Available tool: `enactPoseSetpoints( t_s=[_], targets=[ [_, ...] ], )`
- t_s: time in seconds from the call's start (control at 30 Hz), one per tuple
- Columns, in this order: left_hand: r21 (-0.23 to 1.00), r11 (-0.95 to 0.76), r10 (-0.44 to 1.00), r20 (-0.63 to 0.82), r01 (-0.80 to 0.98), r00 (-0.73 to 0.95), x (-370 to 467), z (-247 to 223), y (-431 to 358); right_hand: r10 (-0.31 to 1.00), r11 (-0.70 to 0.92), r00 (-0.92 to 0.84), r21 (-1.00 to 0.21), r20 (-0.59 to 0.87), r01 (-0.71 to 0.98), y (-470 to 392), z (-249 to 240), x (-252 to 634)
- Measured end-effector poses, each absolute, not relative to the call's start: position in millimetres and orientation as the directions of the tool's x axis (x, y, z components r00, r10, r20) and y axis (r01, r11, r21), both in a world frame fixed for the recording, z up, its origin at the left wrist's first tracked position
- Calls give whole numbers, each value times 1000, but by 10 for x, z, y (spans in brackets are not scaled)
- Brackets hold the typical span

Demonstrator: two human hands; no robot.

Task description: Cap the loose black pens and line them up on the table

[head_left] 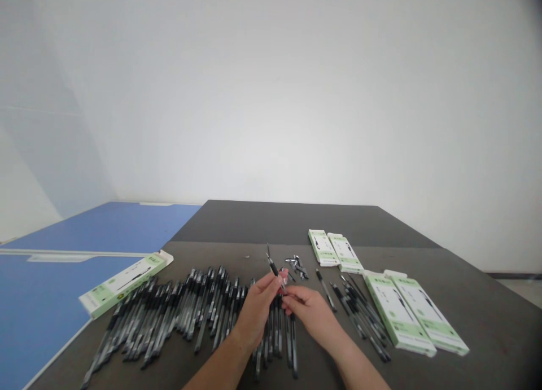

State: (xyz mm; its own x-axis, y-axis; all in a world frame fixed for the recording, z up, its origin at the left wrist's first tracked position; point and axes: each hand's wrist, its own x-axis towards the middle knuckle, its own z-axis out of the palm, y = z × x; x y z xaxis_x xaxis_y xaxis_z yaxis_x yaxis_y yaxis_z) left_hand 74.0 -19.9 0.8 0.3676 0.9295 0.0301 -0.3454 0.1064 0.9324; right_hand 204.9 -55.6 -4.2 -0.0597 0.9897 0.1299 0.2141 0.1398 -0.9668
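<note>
Near the middle of the dark table, my left hand (259,306) is closed on a black pen (273,267), its pointed end up and tilted to the left. My right hand (308,312) meets it from the right, thumb and fingertips pinched at the pen's lower end. Below and left of both hands lies a wide row of clear-barrelled pens with black caps (203,305). Just beyond the fingertips sits a small pile of pen caps (298,266). To the right of my right hand are more loose pens (359,311).
A green and white box (122,283) rests at the left beside the pens. Two smaller-looking boxes (324,249) lie at the back right, and two more (400,314) nearer on the right. Blue tabletops (97,226) adjoin on the left; a white wall stands behind.
</note>
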Motion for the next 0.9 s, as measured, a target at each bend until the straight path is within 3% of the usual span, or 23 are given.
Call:
enactPoseSetpoints(
  t_s=[0.23,0.4,0.53,0.7,0.9],
  targets=[
    [794,52,997,-11,-606,72,636,-39,-19,988,127,45,-945,147,303,-556,-77,2110],
    [715,29,1000,-26,-698,16,562,25,39,960,214,11,-759,279,615,-594,-41,2148],
    [675,51,998,-65,-736,9,549,43,55,950,249,-48,-653,310,715,-615,-31,2154],
    [675,64,997,-73,-735,19,544,40,69,950,241,-66,-581,305,778,-609,-42,2157],
    [790,60,998,-36,-610,52,559,32,42,950,216,-52,-528,308,821,-633,-2,2159]
  ],
)
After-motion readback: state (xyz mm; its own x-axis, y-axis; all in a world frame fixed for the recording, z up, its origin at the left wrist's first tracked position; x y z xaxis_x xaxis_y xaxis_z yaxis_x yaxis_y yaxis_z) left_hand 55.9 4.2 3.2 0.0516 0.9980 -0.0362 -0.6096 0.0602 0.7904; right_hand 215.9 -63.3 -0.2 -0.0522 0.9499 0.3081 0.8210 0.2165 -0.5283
